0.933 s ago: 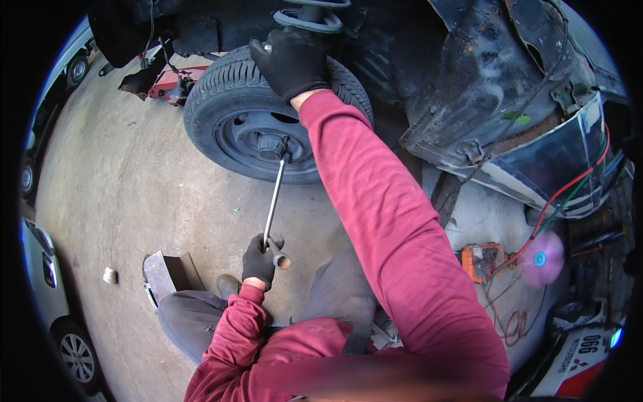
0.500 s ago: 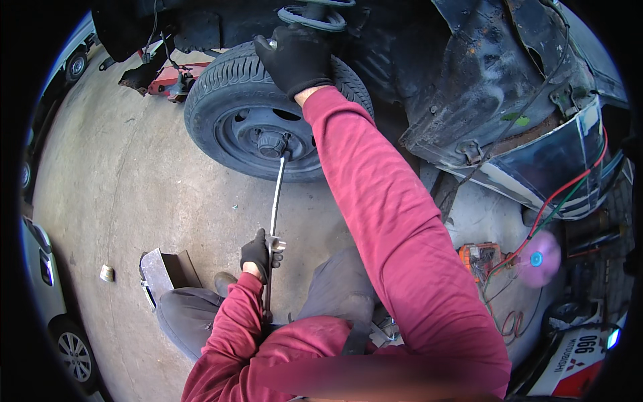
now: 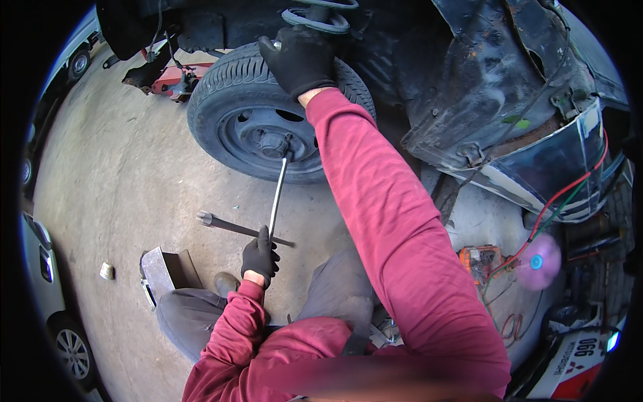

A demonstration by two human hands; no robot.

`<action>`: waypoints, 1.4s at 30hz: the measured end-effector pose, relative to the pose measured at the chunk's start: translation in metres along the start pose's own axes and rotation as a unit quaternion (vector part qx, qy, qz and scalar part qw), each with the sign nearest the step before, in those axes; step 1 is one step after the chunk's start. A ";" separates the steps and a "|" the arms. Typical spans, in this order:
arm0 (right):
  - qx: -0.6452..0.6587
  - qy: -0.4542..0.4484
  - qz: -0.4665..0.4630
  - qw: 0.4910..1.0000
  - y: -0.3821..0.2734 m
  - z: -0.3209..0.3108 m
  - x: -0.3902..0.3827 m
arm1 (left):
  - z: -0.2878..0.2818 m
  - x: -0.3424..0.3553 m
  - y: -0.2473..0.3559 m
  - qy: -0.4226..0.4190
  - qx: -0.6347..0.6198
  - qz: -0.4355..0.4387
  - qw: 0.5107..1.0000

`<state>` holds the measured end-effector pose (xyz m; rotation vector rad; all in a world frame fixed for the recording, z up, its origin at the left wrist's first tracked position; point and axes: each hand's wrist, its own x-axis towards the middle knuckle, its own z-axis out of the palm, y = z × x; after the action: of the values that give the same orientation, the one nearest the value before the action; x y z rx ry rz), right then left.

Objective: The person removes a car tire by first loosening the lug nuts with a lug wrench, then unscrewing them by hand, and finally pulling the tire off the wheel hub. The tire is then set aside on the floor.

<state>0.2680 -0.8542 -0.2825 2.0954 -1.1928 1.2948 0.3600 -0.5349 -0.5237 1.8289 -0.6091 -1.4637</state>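
Observation:
My left hand [image 3: 261,258], in a black glove, is closed round the middle of a four-way lug wrench [image 3: 277,194]. One bright arm of the wrench reaches up to the steel wheel [image 3: 248,137], meeting it just beside the hub cap [image 3: 273,144]. A darker crossbar [image 3: 231,226] sticks out to both sides above my left hand. My right hand [image 3: 299,61], gloved too, grips the top of the tyre [image 3: 224,77]; its fingers are partly hidden. A small pale spot shows by its thumb, too small to make out.
A coil spring [image 3: 315,20] hangs above the tyre, and a worn body panel [image 3: 495,87] rises on the right. An open metal box [image 3: 164,271] stands by my left knee. Near a spinning fan [image 3: 536,262] run red and green hoses [image 3: 559,191]. A car [image 3: 50,288] stands left.
The lug wrench has turned about its long arm, so its crossbar now spreads left and right. My left hand has shifted slightly with it; the right stays on the tyre.

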 end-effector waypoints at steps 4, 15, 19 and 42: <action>-0.009 -0.002 0.007 1.000 0.000 -0.001 0.000 | -0.016 0.026 -0.006 -0.141 -0.072 -0.072 0.985; -0.001 0.000 0.014 1.000 0.000 0.000 -0.002 | 0.004 0.018 -0.035 0.082 0.165 0.130 0.974; -0.006 0.002 0.016 1.000 0.000 0.000 -0.002 | 0.009 0.003 -0.032 0.114 0.275 0.265 0.917; -0.028 0.060 -0.032 0.997 0.005 0.005 -0.001 | -0.003 0.029 -0.038 -0.024 -0.156 0.019 0.987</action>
<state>0.2666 -0.8596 -0.2866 1.9706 -1.0913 1.3214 0.3679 -0.5312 -0.5714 1.5358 -0.4071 -1.4883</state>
